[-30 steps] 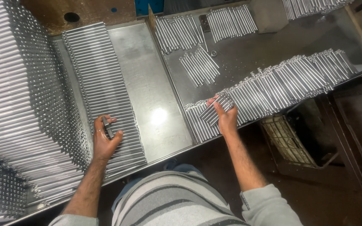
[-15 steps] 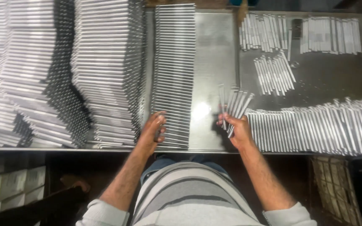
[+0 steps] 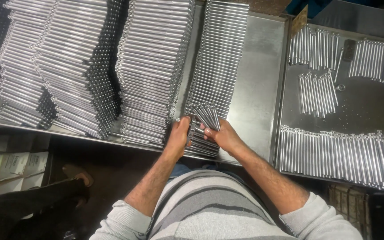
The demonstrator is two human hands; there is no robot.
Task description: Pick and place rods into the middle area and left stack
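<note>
So we've carried that handful of metal rods (image 3: 207, 116) over from the right-side row (image 3: 343, 153), both hands meeting at the worktop's (image 3: 258, 80) front edge, right hand (image 3: 222, 134) fingers clamped on them, left hand (image 3: 179, 133) steadying the flat layer (image 3: 218, 58).

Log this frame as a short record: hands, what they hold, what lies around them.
left hand: resting on the flat row of metal rods on the tray
right hand: holding a small bundle of rods over that row
to the left: tall stacks of rods
to the right: long row of rods and smaller groups on a metal table
</note>
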